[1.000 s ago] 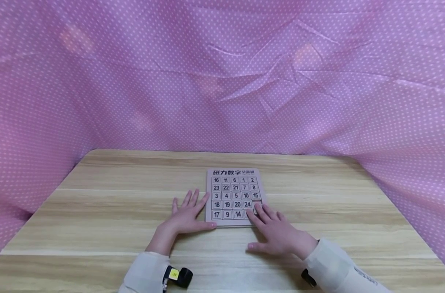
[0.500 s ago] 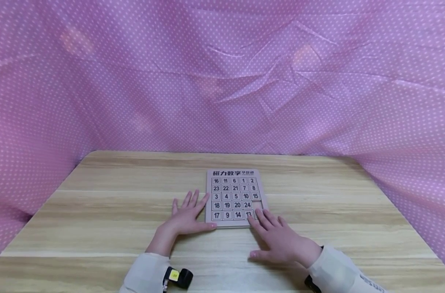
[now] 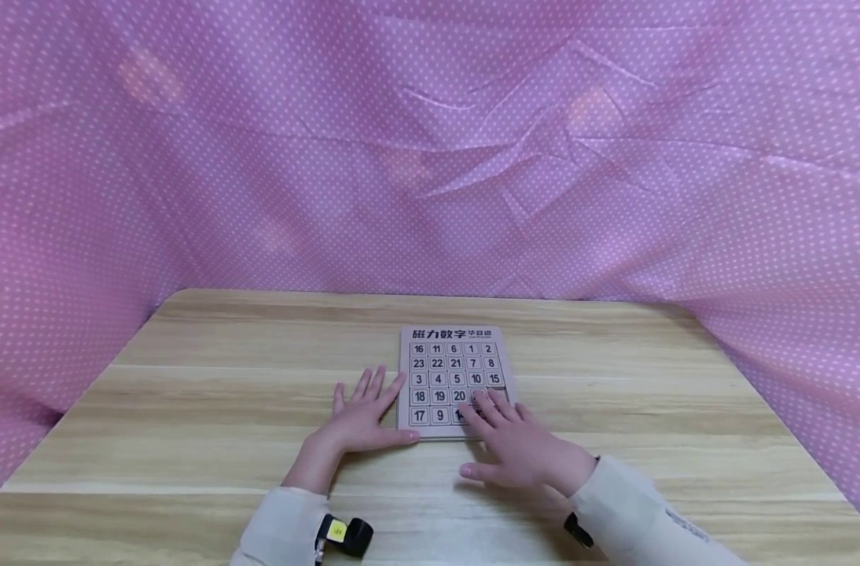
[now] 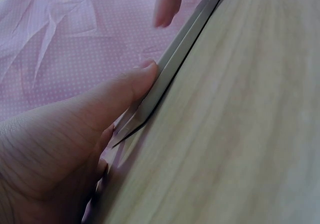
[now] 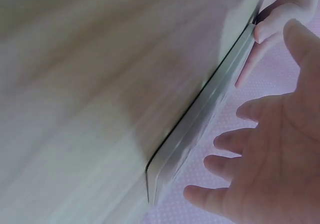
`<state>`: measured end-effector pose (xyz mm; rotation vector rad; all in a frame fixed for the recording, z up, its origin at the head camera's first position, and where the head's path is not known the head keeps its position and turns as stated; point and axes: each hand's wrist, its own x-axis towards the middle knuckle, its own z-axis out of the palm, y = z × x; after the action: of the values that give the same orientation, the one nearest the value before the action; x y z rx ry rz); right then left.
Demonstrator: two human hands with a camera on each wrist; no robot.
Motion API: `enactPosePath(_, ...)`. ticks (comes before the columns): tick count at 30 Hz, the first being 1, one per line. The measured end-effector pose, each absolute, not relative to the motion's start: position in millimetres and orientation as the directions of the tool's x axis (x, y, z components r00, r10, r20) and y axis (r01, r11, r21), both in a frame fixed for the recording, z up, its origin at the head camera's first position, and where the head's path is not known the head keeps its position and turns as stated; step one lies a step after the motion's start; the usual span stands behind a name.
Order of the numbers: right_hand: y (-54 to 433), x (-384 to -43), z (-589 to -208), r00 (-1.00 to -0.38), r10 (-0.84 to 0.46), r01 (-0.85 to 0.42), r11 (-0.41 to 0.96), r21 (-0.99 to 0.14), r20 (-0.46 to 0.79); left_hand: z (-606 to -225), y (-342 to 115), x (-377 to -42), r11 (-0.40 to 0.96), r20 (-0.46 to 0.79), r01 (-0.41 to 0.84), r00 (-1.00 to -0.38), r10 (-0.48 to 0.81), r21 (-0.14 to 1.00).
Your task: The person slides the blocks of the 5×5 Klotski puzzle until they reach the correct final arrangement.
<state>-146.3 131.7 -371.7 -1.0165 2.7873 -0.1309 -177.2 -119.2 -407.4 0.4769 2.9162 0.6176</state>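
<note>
A pale number sliding puzzle (image 3: 455, 379) lies flat on the table, its rows of numbered tiles facing up. My left hand (image 3: 359, 424) braces its near left corner: the thumb touches the near edge and the index fingertip meets the left side. The left wrist view shows that thumb (image 4: 142, 79) against the board's rim. Over the lower right tiles spreads my right hand (image 3: 518, 444), fingers extended, index fingertip at the 14 tile. It covers the tiles right of 14 and most of the 24. Whether each fingertip presses cannot be told.
The wood-grain table (image 3: 225, 377) stretches around the puzzle on all sides. A pink dotted cloth (image 3: 430, 157) hangs behind it and along both sides. A black wrist camera (image 3: 358, 537) sits at the left cuff.
My right hand first drew back slightly, baring the gap below the 15 tile and the 13 tile. Then it shifted left, over the 24 and onto the 14. My left hand stayed put.
</note>
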Motion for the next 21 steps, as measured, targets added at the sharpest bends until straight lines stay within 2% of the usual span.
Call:
enactPosePath(12,89,-167,-375,-0.757,-0.631,-0.622,0.775,-0.112,-0.169,-408,-120,-177,0.874,-0.065,0.281,-0.941,0.332,0.397)
enactPosePath(21,83,-171,-376,-0.771,-0.599,-0.593,0.799,-0.097,-0.218,-409,-120,-178,0.87,-0.059,0.284,-0.94,0.335,0.403)
